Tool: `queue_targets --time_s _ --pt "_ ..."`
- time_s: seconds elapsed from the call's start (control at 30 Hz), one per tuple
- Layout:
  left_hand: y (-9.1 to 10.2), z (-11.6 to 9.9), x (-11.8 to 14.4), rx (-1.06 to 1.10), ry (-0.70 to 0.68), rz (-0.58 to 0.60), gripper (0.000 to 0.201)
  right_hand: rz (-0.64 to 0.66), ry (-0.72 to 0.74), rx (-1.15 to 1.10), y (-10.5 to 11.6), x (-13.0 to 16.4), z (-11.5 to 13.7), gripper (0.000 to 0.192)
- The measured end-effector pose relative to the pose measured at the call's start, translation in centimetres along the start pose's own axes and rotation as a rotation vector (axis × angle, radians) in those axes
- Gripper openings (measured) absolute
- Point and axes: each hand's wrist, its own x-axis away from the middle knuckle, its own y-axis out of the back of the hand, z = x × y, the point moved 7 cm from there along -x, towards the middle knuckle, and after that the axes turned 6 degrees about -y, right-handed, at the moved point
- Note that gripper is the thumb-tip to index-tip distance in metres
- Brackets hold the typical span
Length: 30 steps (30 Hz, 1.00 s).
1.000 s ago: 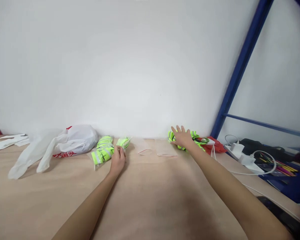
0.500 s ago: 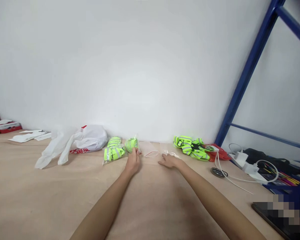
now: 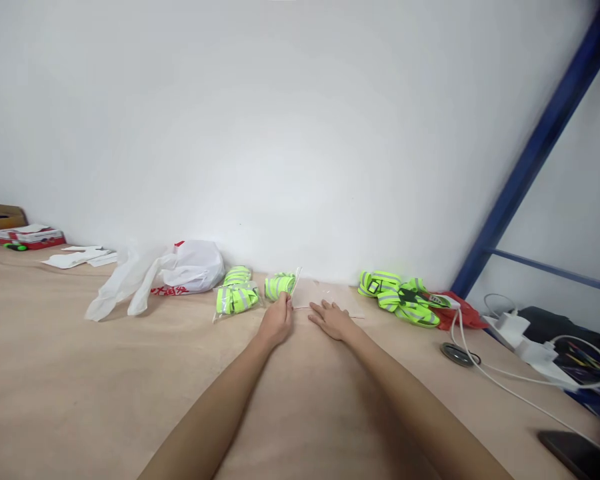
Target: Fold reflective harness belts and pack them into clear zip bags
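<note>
From the head view, my left hand (image 3: 277, 321) pinches a clear bag holding a rolled neon strap (image 3: 279, 285), lifted near the wall. My right hand (image 3: 331, 319) lies flat, fingers spread, on empty clear bags (image 3: 330, 297) on the table (image 3: 80, 373).

red print on white bag (image 3: 193, 270), unreadable

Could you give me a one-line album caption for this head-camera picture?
Left hand grips a bagged neon-yellow reflective band; right hand rests flat on the tan table.
</note>
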Motion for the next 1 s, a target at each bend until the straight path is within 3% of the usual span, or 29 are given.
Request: queue_targets --time_s 0.3,0.47,0.6,0.83,1.0 --pt "1.0 -0.3 0.0 0.027 -0.006 -0.078 0.018 -0.141 -0.125 -0.024 0.1 0.7 0.3 0.074" --pt "1.9 0.1 -0.1 0.045 -0.001 -0.159 0.024 -0.248 -0.04 -0.051 0.5 4.1 0.5 0.07" --pt "2.2 -0.8 0.0 0.05 -0.051 -0.149 0.023 -0.281 0.069 -0.16 0.1 8.4 0.3 0.067" --pt "1.2 -5.6 0.1 0.08 -0.21 -0.143 0.028 -0.277 0.083 -0.623 -1.0 15.7 -2.7 0.067" --pt "-2.5 -10.8 1.9 0.24 -0.307 -0.062 0.037 -0.341 0.074 -1.018 -0.6 17.0 -4.5 0.046"
